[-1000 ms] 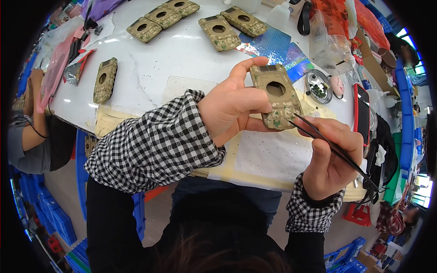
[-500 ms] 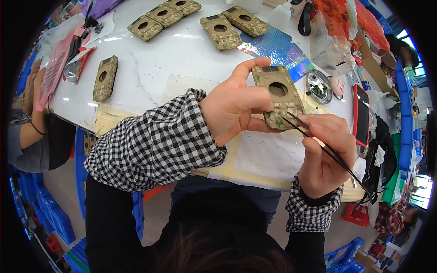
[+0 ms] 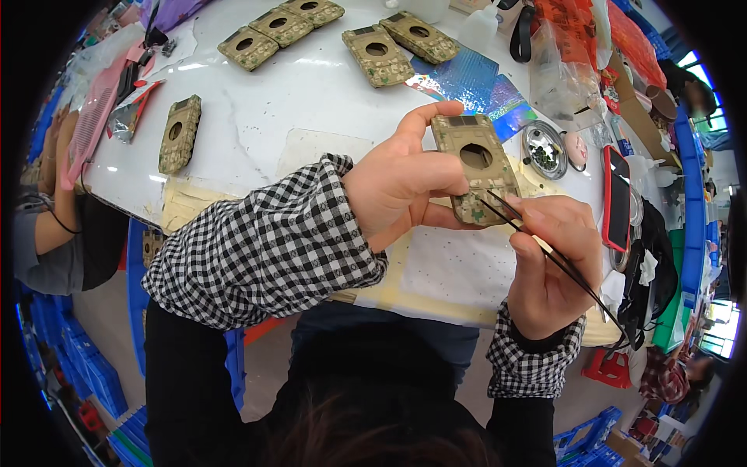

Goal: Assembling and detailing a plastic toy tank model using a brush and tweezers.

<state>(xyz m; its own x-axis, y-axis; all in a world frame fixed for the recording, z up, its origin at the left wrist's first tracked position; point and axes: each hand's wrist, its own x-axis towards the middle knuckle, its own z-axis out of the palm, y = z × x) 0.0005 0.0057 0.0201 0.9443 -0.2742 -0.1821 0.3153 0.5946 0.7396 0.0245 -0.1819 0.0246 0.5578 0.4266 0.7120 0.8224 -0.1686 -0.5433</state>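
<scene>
My left hand [image 3: 412, 183] grips a camouflage-painted model tank hull [image 3: 481, 140] by its edges, thumb on the near side and forefinger at the far end. The hull has a round hole in its top. In my right hand [image 3: 556, 261] is a pair of black tweezers [image 3: 564, 270], pinched between thumb and fingers. Their tips point at the near end of the hull, over the green and tan patches; whether they touch it I cannot tell. To the right of the hull sits a round clear dish [image 3: 545, 149] holding small dark green pieces.
More camouflage hulls stand at the back, such as one [image 3: 377, 56] beside a shiny blue sheet [image 3: 464, 75], and another [image 3: 180, 134] at left. A red-edged phone [image 3: 616, 198] lies right. A pink comb [image 3: 97, 117] and a co-worker's arm [image 3: 56, 194] are at far left.
My right hand has shifted very slightly left, and the tweezers with it. The hull in my left hand has dipped a little toward me.
</scene>
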